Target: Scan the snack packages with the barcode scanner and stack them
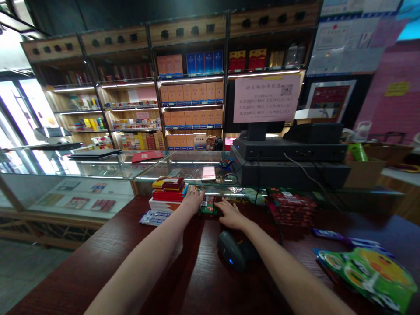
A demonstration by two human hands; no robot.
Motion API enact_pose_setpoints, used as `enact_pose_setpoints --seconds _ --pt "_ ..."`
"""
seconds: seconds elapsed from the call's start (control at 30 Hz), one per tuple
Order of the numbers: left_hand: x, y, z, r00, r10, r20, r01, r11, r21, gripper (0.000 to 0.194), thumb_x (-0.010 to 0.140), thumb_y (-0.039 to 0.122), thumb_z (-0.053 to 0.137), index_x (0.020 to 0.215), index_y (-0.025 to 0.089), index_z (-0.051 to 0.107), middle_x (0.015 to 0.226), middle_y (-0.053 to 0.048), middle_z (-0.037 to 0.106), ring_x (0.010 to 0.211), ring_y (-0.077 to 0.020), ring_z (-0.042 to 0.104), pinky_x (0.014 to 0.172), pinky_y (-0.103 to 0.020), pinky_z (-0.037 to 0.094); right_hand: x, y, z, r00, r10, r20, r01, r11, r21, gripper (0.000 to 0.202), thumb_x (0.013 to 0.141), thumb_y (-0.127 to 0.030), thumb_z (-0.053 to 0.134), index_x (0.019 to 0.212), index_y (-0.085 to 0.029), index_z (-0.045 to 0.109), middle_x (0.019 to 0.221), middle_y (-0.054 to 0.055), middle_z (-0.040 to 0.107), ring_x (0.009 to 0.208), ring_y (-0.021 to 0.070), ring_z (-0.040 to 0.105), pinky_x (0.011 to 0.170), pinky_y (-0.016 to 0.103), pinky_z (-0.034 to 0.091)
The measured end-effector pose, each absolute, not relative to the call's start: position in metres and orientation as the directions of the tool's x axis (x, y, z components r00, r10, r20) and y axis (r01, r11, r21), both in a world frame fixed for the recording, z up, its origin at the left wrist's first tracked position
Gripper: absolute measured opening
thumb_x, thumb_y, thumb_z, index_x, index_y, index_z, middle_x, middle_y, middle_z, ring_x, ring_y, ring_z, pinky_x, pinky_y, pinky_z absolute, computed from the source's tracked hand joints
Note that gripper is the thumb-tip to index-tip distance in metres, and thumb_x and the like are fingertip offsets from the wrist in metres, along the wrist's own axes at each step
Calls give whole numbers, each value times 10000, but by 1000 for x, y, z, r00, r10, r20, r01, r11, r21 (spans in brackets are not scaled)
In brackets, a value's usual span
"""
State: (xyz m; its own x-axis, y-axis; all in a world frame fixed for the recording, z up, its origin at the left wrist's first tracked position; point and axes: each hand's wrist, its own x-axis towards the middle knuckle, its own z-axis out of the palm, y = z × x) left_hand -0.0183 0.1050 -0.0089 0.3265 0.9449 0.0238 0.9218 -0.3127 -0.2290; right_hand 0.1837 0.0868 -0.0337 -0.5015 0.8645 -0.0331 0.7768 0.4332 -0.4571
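Observation:
Both arms reach over a dark wooden counter [183, 267]. My left hand [193, 199] has its fingers spread, between a stack of red and yellow packs [168, 190] and a small green and red packet [208, 205]. At the packet's right side is my right hand [229, 213], its fingers apart and nothing gripped in them. Whether either hand touches the packet is hard to tell. Below my right hand lies a black scanner [231, 250] with a blue light. Blue and white packets [155, 217] lie left of my left hand.
A pile of red packets [290, 207] stands right of my right hand. A green and yellow bag [369, 275] and purple packets [328, 234] lie at the right. Behind are a glass showcase [177, 164], a monitor with a pink paper sign [265, 99] and dark register equipment [292, 170].

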Motion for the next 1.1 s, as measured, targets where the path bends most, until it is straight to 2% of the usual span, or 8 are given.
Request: enact_pose_setpoints --seconds 0.17,0.47,0.73,0.9,1.0,1.1 --pt "-16 107 -8 304 952 -12 928 -300 -220 962 749 329 768 1530 180 227 1379 -266 553 1342 -399 483 1142 -668 144 185 86 -33 -495 868 -43 779 422 -464 829 700 -86 544 1498 -250 392 1602 92 325 1528 293 96 1174 659 89" --pt "-17 108 -6 305 951 -52 923 -309 -229 949 770 301 742 1534 162 196 1401 -279 531 1356 -380 474 1149 -627 173 188 85 -35 -500 865 -42 770 422 -478 834 709 -76 529 1507 -263 375 1586 79 356 1527 298 100 1162 679 89" --pt "-17 107 -7 331 942 -50 913 -333 -233 1145 603 209 853 1523 190 173 1374 -278 557 1365 -386 460 1144 -621 181 189 81 -35 -500 865 -43 765 418 -491 849 705 -92 548 1512 -276 358 1596 96 333 1524 314 104 1155 685 102" --pt "-18 103 0 344 938 -39 911 -343 -229 1234 545 209 884 1531 192 143 1426 -285 504 1393 -395 419 1129 -602 246 194 77 -31 -489 872 -24 761 413 -501 845 713 -69 519 1513 -284 352 1619 76 291 1526 300 99 1163 671 101" --pt "-17 94 9 354 935 -12 909 -347 -231 1202 561 176 866 1533 177 158 1439 -289 487 1410 -392 395 1115 -569 299 200 71 -26 -478 878 -5 760 411 -503 821 729 -61 503 1514 -252 356 1624 85 279 1526 296 109 1171 659 100" --pt "-12 82 20 373 928 17 902 -358 -243 1038 662 143 786 1527 185 212 1402 -252 543 1372 -358 459 1110 -548 319 207 64 -19 -474 880 38 756 428 -495 807 736 -47 486 1508 -247 369 1614 79 305 1523 290 130 1175 651 112"
